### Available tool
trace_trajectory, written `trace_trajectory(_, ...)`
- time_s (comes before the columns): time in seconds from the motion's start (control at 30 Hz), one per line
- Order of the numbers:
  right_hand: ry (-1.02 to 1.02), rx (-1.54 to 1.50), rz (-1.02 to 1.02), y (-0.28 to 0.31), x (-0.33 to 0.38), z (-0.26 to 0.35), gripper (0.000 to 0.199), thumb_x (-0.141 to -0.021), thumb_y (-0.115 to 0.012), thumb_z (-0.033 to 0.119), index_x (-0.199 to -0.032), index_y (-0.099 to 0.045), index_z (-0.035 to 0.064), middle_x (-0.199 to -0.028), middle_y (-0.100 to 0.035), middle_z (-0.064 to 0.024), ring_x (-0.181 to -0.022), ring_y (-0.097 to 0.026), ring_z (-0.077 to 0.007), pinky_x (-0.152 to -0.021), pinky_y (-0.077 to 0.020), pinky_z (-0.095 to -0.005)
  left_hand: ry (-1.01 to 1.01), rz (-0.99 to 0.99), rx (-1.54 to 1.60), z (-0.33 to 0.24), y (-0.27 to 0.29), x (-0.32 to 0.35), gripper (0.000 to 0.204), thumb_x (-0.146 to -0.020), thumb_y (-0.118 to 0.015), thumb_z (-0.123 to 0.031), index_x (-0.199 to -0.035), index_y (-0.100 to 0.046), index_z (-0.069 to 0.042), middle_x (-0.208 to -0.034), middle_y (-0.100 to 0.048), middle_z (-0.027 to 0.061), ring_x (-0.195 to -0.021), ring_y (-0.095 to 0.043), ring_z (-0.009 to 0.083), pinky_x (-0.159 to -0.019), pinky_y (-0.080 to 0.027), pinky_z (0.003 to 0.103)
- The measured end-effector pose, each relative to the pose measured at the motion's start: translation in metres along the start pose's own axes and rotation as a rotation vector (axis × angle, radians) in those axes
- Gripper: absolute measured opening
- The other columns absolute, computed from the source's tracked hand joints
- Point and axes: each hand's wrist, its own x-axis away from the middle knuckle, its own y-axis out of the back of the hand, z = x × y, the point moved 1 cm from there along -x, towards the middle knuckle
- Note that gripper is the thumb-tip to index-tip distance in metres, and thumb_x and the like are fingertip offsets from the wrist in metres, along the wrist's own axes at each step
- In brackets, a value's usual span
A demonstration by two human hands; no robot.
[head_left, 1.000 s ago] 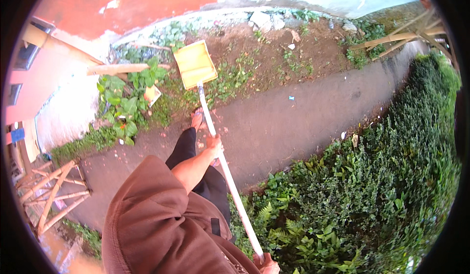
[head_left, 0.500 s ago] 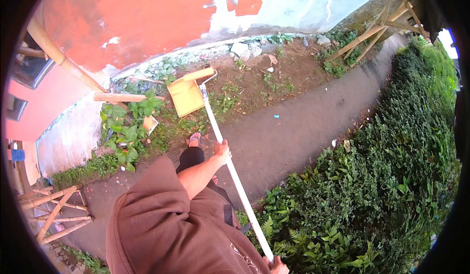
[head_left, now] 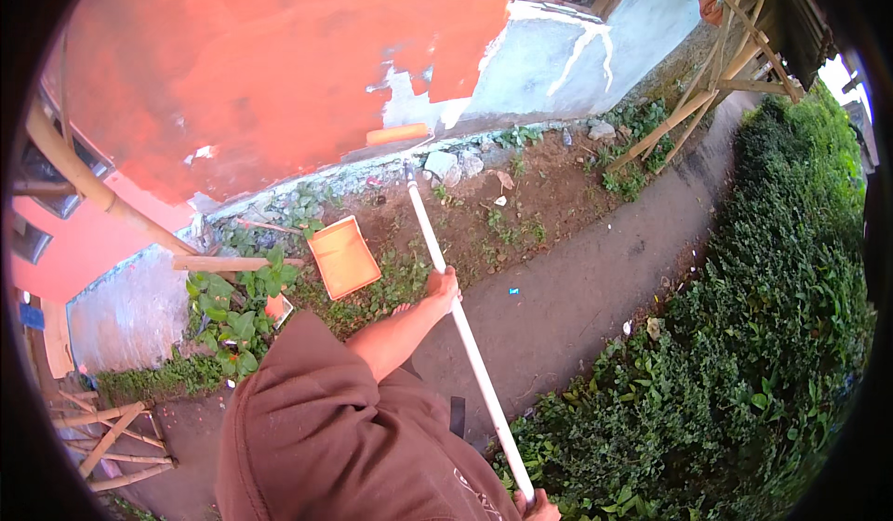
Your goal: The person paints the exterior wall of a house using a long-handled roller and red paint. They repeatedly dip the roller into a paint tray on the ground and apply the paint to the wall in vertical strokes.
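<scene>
A paint roller [head_left: 397, 134] with an orange sleeve is at the foot of the orange-painted wall [head_left: 270, 65], seemingly against it. Its long white pole [head_left: 470, 344] slants down towards me. Halfway along, my left hand [head_left: 444, 287] is closed around the pole. My right hand [head_left: 538, 507] grips the pole near its lower end, partly cut off by the picture's edge. On the ground below the roller lies a square paint tray [head_left: 344, 257] with orange paint in it. Light blue and white patches [head_left: 521, 65] show on the wall to the right of the orange.
Bamboo poles [head_left: 112, 200] lean at the left, and more bamboo framing [head_left: 716, 84] stands at the far right. Pale stones [head_left: 442, 165] edge the wall's base. A grey path [head_left: 577, 279] runs past dense green bushes [head_left: 716, 372]. Leafy plants [head_left: 237, 307] grow left of the tray.
The roller has left the tray and moved forward to the lower wall. Both hands keep their hold on the pole. The view has shifted, showing more of the wall and a window.
</scene>
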Motion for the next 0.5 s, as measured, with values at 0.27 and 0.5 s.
trace_trajectory(0.27, 0.011, 0.046, -0.124, 0.036, -0.087, 0.055, 0.041, -0.085, -0.066, 0.040, -0.111, -0.065, 0.0083, -0.064, -0.061, -0.0207, -0.059, -0.061, -0.0407, -0.052, -0.0478, -0.0491, -0.027, 0.077, -0.043, -0.095, -0.057, -0.075, 0.032, -0.098, -0.054, -0.032, -0.082, -0.048, -0.005, -0.056, -0.047, 0.0063, -0.040, -0.048, 0.0194, -0.036, -0.044, 0.037)
trace_trajectory(0.5, -0.087, -0.066, -0.162, 0.077, -0.146, 0.099, 0.040, -0.083, -0.067, 0.050, -0.084, -0.064, 0.0103, -0.059, -0.063, -0.0177, -0.062, -0.063, -0.0431, -0.059, -0.0498, -0.0504, -0.033, 0.022, 0.021, -0.137, -0.083, -0.120, 0.028, -0.098, -0.056, -0.030, -0.091, -0.051, -0.003, -0.059, -0.049, 0.0067, -0.043, -0.049, 0.0185, -0.038, -0.045, 0.037)
